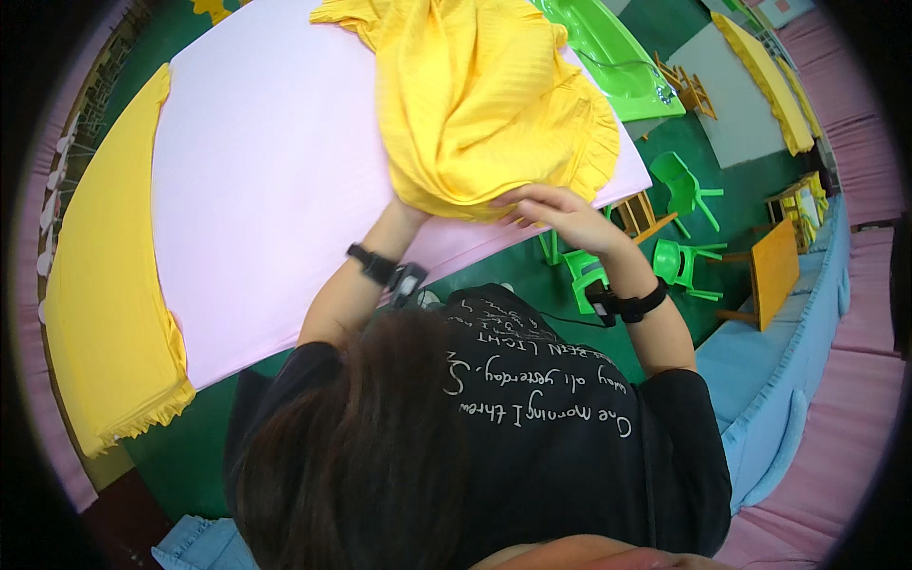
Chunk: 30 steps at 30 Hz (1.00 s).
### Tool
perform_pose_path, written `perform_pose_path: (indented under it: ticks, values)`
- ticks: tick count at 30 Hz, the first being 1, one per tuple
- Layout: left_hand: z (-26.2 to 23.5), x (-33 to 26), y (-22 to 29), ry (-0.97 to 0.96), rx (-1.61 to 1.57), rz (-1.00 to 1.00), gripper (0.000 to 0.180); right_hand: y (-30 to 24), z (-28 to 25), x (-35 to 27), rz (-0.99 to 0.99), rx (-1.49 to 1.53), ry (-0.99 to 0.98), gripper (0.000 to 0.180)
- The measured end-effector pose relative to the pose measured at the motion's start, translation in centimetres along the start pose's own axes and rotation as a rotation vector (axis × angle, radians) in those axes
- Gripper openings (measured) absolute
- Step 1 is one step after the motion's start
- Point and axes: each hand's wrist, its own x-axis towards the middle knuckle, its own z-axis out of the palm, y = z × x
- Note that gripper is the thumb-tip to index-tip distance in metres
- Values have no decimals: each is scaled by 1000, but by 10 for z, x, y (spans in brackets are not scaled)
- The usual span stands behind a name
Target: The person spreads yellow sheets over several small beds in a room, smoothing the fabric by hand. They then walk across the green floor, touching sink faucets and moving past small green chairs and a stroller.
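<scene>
Free room lies over the flat pink sheet [266,190] at upper left of the frame, while the bunched yellow cloth [465,95] blocks the upper centre and a green tub [622,66] stands at upper right.

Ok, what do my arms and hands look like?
The sleeves are short and black. A black strap on each wrist carries a small, boxy dark device. The right hand wears no glove; the left hand is mostly hidden.
</scene>
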Motion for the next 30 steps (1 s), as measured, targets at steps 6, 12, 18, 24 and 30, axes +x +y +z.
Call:
perform_pose_path:
  ticks: [6,12,18,24,30]
  values:
    - [5,-79,59,159,-234,-191,52,121,-125,-18,126,33,882,35]
    - [-3,-124,63,314,126,-234,50,161,-192,56,227,-139,1178,55]
    - [5,-166,63,266,366,-256,58,155,-234,120,288,243,1129,54]
    - [-12,-194,55,487,360,-127,53,130,-240,124,350,687,618,45]
    - [6,-166,17,598,233,-46,50,81,-291,23,-48,646,665,39]
